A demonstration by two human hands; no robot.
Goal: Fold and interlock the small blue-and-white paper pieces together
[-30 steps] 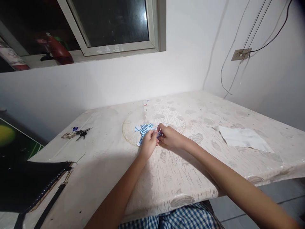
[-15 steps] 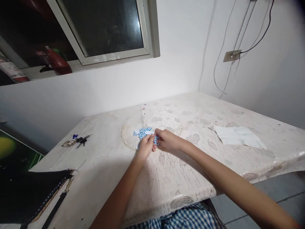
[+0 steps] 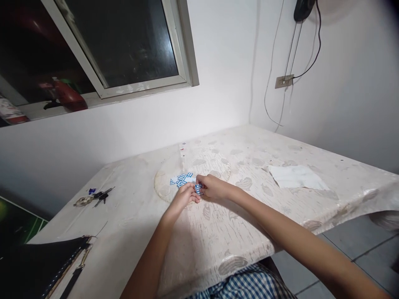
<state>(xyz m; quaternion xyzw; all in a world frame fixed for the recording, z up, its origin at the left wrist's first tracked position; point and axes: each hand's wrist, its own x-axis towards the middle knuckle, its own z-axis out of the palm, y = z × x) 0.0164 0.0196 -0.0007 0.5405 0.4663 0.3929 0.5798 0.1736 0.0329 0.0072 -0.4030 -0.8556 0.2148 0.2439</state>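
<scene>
My right hand (image 3: 211,187) has its fingers closed on a small blue-and-white striped paper piece (image 3: 198,189), low over the table. Against the left edge of that piece my left hand (image 3: 183,198) is curled, thumb and fingers pinching it. Just beyond the left hand lies a loose pile of blue-and-white paper strips (image 3: 182,180), some overlapping. The hands hide part of the pile. Fine print on the strips is too small to read.
The pile lies on a round, yellow-edged mat (image 3: 160,191) on the patterned tablecloth (image 3: 131,216). A white cloth (image 3: 297,177) is at right, keys (image 3: 101,195) at left, and a black bag (image 3: 37,265) at the near left corner. A wall socket (image 3: 284,81) has cables hanging.
The striped piece between my hands shows more clearly, and my left fingers have spread slightly. The camera view has shifted, so the scene sits a little lower and further left.
</scene>
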